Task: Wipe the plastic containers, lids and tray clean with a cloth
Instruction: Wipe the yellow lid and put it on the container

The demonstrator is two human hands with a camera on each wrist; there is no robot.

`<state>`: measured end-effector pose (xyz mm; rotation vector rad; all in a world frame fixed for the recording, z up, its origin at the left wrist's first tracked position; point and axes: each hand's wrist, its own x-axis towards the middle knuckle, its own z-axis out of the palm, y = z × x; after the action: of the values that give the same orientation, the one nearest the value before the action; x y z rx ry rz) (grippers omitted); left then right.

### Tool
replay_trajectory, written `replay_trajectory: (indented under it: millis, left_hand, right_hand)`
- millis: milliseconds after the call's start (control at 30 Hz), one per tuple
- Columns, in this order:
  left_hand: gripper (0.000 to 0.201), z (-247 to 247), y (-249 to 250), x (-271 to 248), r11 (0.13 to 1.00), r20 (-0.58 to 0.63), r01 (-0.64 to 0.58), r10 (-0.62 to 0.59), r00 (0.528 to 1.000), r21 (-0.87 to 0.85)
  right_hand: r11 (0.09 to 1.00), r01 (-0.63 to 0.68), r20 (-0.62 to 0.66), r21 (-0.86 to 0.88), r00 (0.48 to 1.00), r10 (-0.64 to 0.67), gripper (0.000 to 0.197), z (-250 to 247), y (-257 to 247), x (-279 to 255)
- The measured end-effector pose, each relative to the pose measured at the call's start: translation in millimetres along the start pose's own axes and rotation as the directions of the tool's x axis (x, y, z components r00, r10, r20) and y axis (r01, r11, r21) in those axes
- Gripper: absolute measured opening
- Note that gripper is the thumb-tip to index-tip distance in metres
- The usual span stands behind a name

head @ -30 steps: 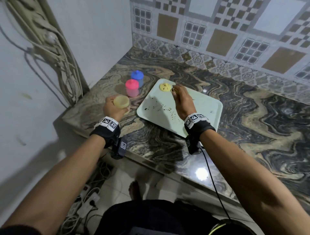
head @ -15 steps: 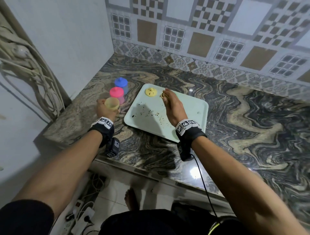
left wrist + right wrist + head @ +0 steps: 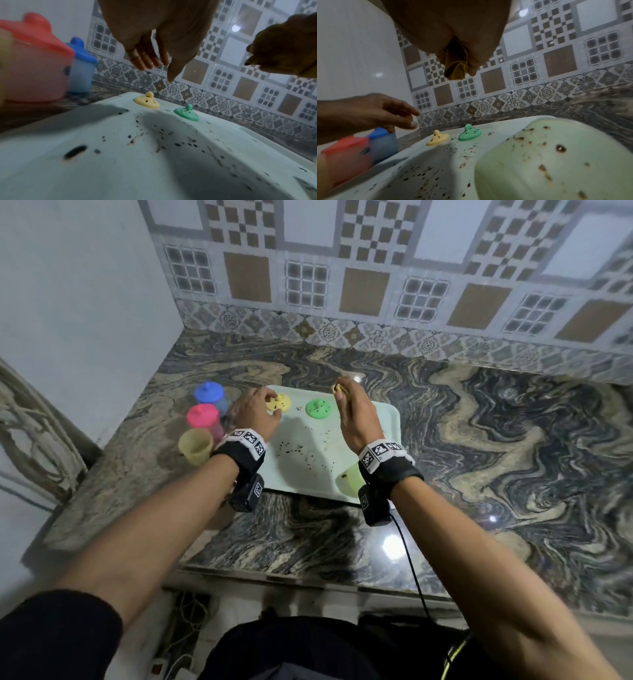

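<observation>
**Speckled tray and lids, cloth in hand**

We log the tray (image 3: 373, 422) first: pale, rigid-looking plastic with a raised rim, lying flat on the marbled counter (image 3: 479, 460) and peppered with dark specks. We judge it light and stiff, likely to skate on the polished stone under a wipe, so one hand should pin its rim while the other rubs.

Next, the green container (image 3: 565, 159), lying on its side at the tray's near right corner and spotted brown. A thin-walled cup like this will roll; we would grip it around the body, or with fingers inside the mouth.

Left of the tray stand three more: an open yellow cup (image 3: 195, 445) nearest, then a pink-lidded container (image 3: 202, 419) and a blue-lidded container (image 3: 209, 397). All look light and easy to tip.

At the tray's far edge sit two loose lids, the yellow lid (image 3: 147, 102) and the green lid (image 3: 187, 113), both speckled, each with a small knob. We judge the knob the natural pinch point; the discs are small, slick and hard.

Our left hand (image 3: 255, 414) hovers over the yellow lid with fingers spread and loose, holding nothing; whether a fingertip touches the lid we cannot tell. Our right hand (image 3: 354, 416) is raised above the tray, its fingers clenched around a bunched mustard cloth (image 3: 455, 65), soft and limp.

No brand, label or writing is readable on any item; the wristbands carry only black-and-white marker squares.
</observation>
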<state>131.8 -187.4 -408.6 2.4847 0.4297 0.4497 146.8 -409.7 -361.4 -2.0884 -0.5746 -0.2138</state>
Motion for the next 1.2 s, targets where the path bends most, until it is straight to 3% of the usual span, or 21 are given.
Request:
replay_trajectory:
  millis: [133, 233, 400, 533, 633, 800, 867, 967, 1100, 1200]
  left_hand:
    - [0.061, 19.4, -11.3, 38.9, 0.98, 0.245, 0.099, -0.14, 0.959, 0.175]
    - [0.076, 29.5, -22.7, 62.2, 0.959, 0.35, 0.105, -0.197, 0.916, 0.263]
    - [0.086, 35.5, -24.9, 82.1, 0.966, 0.411, 0.019, -0.127, 0.903, 0.258]
    - [0.079, 41.6, -26.5, 94.1, 0.973, 0.419, -0.043, -0.058, 0.906, 0.228]
    - [0.043, 39.6, -25.2, 103.0, 0.975, 0.425, -0.023, -0.074, 0.902, 0.219]
    - [0.027, 27.8, -1.5, 92.6, 0.997, 0.414, 0.064, -0.076, 0.907, 0.043]
    - [0.039, 25.6, 13.2, 89.2, 0.983, 0.432, 0.142, -0.077, 0.899, -0.119]
    - [0.063, 18.7, 31.8, 85.5, 0.879, 0.49, 0.291, -0.078, 0.868, -0.377]
    - [0.061, 7.8, 50.5, 76.1, 0.783, 0.53, 0.346, -0.023, 0.847, -0.518]
    - [0.06, -1.1, 57.3, 70.0, 0.605, 0.612, 0.487, 0.0, 0.791, -0.629]
  right_hand:
    - [0.997, -0.068, -0.074, 0.022, 0.995, 0.07, 0.034, 7.8, 4.8, 2.0]
    - [0.992, -0.117, -0.097, 0.053, 0.988, 0.122, 0.033, 16.7, 9.0, 6.4]
    - [0.988, -0.141, -0.125, 0.057, 0.981, 0.147, 0.03, 33.7, 18.4, 23.8]
    - [0.991, -0.13, -0.089, -0.001, 0.988, 0.13, 0.029, 47.3, 26.7, 45.5]
    - [0.99, -0.141, -0.056, 0.002, 0.988, 0.141, 0.027, 53.4, 23.0, 55.2]
    - [0.98, -0.193, -0.001, 0.058, 0.981, 0.193, 0.031, 65.9, 22.4, 59.8]
    - [0.972, -0.221, 0.011, 0.081, 0.975, 0.221, 0.032, 69.9, 22.8, 61.3]
    - [0.959, -0.262, 0.0, 0.109, 0.965, 0.263, 0.037, 74.6, 22.7, 63.1]
    - [0.945, -0.283, -0.036, 0.166, 0.956, 0.293, 0.039, 71.0, 21.4, 66.3]
    - [0.951, -0.262, -0.065, 0.163, 0.959, 0.276, 0.04, 65.8, 19.3, 67.7]
